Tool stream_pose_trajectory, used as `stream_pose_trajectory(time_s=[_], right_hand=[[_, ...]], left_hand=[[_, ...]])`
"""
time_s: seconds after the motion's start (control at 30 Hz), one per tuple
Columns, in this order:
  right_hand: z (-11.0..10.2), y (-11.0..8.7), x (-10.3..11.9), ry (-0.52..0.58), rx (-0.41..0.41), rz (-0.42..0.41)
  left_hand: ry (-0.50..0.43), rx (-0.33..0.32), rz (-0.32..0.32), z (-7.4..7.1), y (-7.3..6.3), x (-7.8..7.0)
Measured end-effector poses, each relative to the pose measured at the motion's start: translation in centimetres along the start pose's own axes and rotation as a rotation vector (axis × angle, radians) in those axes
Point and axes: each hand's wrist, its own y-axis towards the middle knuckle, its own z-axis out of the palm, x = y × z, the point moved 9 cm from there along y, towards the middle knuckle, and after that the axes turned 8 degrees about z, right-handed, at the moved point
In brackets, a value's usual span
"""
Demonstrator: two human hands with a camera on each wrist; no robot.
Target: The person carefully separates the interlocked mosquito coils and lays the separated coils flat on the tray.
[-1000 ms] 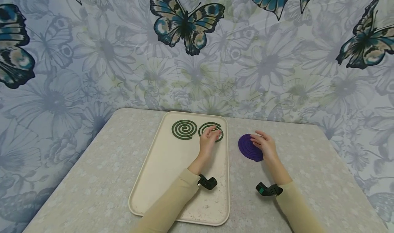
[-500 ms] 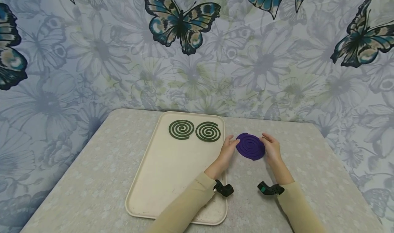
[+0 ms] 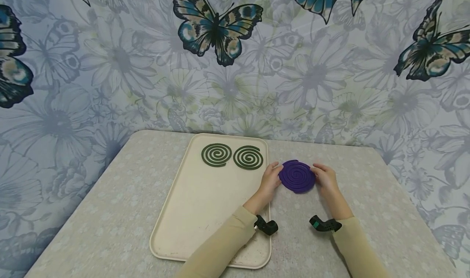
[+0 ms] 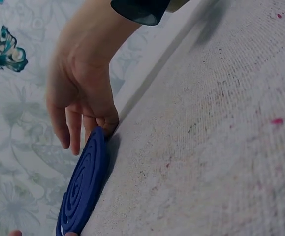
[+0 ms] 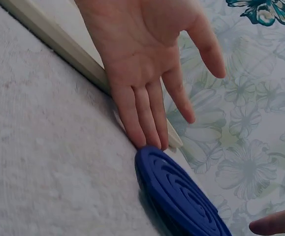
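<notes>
A purple mosquito coil (image 3: 296, 176) with close spiral rings sits between both hands, right of the tray; shadow shows beneath its edge, and I cannot tell how far it is raised off the table. The left hand (image 3: 269, 184) touches its left edge; in the right wrist view three straight fingers (image 5: 144, 118) meet the rim, thumb apart. On the opposite edge is the right hand (image 3: 327, 182); in the left wrist view its lower fingers (image 4: 107, 120) touch the rim and the thumb stays off. Two green mosquito coils (image 3: 216, 155) lie side by side at the tray's far end.
A cream tray (image 3: 205, 216) with a raised rim stands left of the purple coil, under the left forearm. The table (image 3: 371, 196) has a pale patterned cover and ends at a butterfly-print wall (image 3: 312, 86). Small specks mark the tray's near end.
The left hand has left the right green coil and moved right to the purple coil's left edge. The purple coil has turned and, lately, shifted slightly left with both hands at its sides.
</notes>
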Motion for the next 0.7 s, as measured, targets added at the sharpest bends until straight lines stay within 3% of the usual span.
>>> stream_pose_trajectory(time_s=[0.27, 0.4, 0.7], right_hand=[[0.0, 0.0, 0.1, -0.016, 0.045, 0.002], [0.1, 0.0, 0.4, 0.051, 0.067, -0.007], [1.6, -2.0, 2.4, 0.299, 0.128, 0.034]], left_hand=[[-0.047, 0.01, 0.022, -0.2, -0.1, -0.2], [-0.076, -0.01, 0.037, -0.5, 0.1, -0.6], [0.05, -0.127, 0.132, -2.4, 0.4, -2.9]])
